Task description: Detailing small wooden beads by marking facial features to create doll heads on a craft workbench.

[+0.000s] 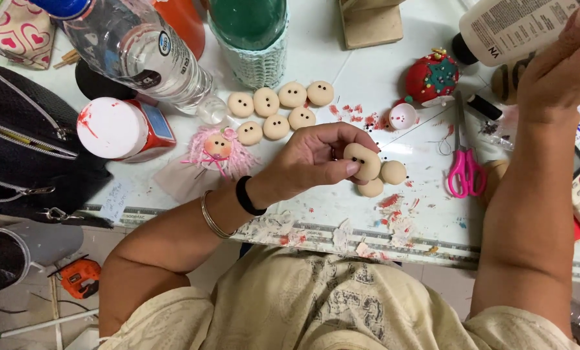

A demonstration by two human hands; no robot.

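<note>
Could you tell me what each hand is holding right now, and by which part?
The left hand pinches a beige doll head by its edge. The right hand grips a white bottle around its body.

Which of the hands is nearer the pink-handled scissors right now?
Left. The left hand pinches a beige head just beside the pink-handled scissors; the right hand grips a white bottle up beyond them.

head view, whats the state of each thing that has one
left hand: grip shut on a tan doll head
right hand: grip shut on a white bottle, tilted
scissors: closed, lying flat
water bottle: capped, tilted
white-lidded jar: lidded, on its side
finished heads: loose, in two rows on the table
black bag: zipped
</note>
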